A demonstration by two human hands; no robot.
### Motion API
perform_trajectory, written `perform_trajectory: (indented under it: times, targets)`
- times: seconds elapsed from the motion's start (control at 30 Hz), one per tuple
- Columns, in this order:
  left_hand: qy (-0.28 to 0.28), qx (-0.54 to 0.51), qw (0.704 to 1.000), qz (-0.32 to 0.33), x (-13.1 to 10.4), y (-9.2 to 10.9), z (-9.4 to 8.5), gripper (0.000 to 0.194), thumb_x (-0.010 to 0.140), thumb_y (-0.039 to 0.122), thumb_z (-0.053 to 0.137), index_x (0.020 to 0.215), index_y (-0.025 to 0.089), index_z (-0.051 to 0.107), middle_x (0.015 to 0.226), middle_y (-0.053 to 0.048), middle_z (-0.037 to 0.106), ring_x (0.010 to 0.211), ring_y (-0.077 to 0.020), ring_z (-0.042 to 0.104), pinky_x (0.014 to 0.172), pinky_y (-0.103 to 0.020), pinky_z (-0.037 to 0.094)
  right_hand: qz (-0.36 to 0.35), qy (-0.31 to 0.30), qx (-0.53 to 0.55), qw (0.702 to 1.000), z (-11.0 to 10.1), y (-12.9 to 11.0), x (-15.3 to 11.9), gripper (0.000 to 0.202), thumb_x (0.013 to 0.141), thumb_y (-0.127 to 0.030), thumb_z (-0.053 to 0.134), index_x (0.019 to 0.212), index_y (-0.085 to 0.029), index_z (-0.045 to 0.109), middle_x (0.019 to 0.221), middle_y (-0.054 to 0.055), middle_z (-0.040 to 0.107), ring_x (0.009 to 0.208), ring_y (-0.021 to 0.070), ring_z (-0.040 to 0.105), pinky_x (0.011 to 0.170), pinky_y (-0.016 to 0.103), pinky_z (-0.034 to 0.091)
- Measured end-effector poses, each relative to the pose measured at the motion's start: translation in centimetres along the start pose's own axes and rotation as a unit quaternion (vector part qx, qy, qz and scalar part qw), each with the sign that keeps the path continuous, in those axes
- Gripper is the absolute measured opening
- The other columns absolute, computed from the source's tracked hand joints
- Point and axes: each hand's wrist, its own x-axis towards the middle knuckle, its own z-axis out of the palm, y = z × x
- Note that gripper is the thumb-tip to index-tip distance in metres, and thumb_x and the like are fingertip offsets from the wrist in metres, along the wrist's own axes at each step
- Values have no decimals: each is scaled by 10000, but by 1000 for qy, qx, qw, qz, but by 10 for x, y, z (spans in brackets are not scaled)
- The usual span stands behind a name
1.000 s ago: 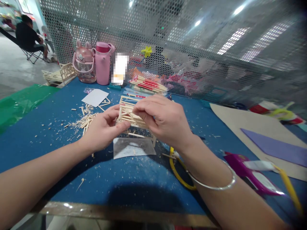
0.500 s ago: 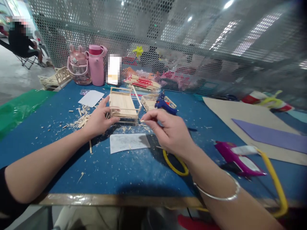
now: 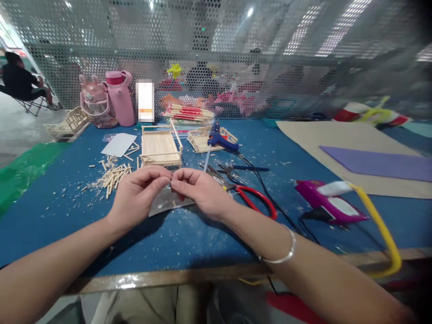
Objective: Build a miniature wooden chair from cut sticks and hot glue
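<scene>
My left hand (image 3: 138, 191) and my right hand (image 3: 202, 191) meet fingertip to fingertip above the near side of the work area. Both are closed in a pinch, and whatever sits between the fingertips is too small and covered to make out. Just beyond them stands a small frame (image 3: 160, 146) built of thin wooden sticks with a slatted base. Beneath the hands lies a white paper strip (image 3: 162, 204), partly covered. Left of my left hand is a pile of short cut sticks (image 3: 114, 177).
A blue glue gun (image 3: 222, 141) rests by another stick model (image 3: 199, 140). Red-handled pliers (image 3: 258, 198) lie right of my hands. Further right are a magenta tool (image 3: 329, 202) and a purple sheet (image 3: 378, 164). Pink bottles (image 3: 119, 99) stand at the back left.
My left hand has let go of the stick frame and come nearer. My right hand, earlier pinching a small stick piece, has moved left to meet it. The frame stays on the table.
</scene>
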Motion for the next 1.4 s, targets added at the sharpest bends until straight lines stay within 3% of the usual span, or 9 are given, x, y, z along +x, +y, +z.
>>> perform_trajectory:
  times: [0.17,0.27,0.37,0.5,0.6,0.73,0.83,1.2,1.4]
  targets:
    - [-59,-254,947,-189,3,1,0,302,749,329,696,956,179,536,574,50,611,540,-83,545,574,-220,446,-177,49,-178,967,-12,-6,2,138,804,-258,588,903,-169,620,718,-32,567,650,80,497,619,224,409]
    - [-111,-284,929,-209,2,1,1,667,726,341,729,1256,177,359,563,64,607,536,-80,535,548,-196,405,-177,-20,-230,957,-9,-8,1,160,850,-239,534,910,-180,671,775,-7,650,739,95,572,729,254,443]
    - [-138,-271,928,-214,1,-1,0,820,741,379,709,1372,171,229,574,63,595,548,-91,535,537,-200,387,-154,-57,-228,960,-8,-11,0,157,849,-242,549,838,-173,689,738,-10,683,729,95,600,744,251,454]
    - [-162,-113,968,-154,1,-6,-3,538,815,402,598,1259,154,423,583,57,518,524,-98,483,519,-228,387,-168,-20,-314,934,-25,-18,3,138,807,-248,598,790,-150,693,758,9,680,697,94,592,680,231,445]
    - [-171,133,976,-32,2,-10,-5,258,837,324,554,1025,154,600,653,17,536,565,-111,478,557,-251,401,-131,-20,-484,865,-43,-21,6,115,771,-181,601,748,-150,709,738,24,683,680,106,585,657,234,421]
    - [-254,346,901,67,4,-14,2,320,887,332,455,1098,174,636,874,-74,601,748,-181,579,680,-314,455,-55,-98,-645,756,-50,-16,10,160,733,-112,571,733,-168,721,701,22,694,648,113,583,608,225,383]
    - [-305,444,840,62,5,-14,10,377,906,382,382,1164,231,612,911,-75,584,761,-216,610,626,-319,458,-55,-110,-674,728,-44,-11,10,184,770,-131,533,734,-159,711,728,49,701,677,137,596,618,243,373]
    - [-321,487,811,47,7,-11,13,400,902,387,344,1166,246,610,890,-66,578,729,-215,624,593,-303,447,-107,-128,-751,639,-39,-9,6,226,810,-96,470,757,-135,686,773,92,689,743,180,610,653,286,346]
    - [-319,483,815,41,7,-11,14,401,901,390,344,1154,249,622,899,-73,585,733,-228,628,599,-314,451,-99,-127,-745,647,-40,-11,6,212,813,-124,488,762,-163,690,796,71,697,757,168,596,636,286,301]
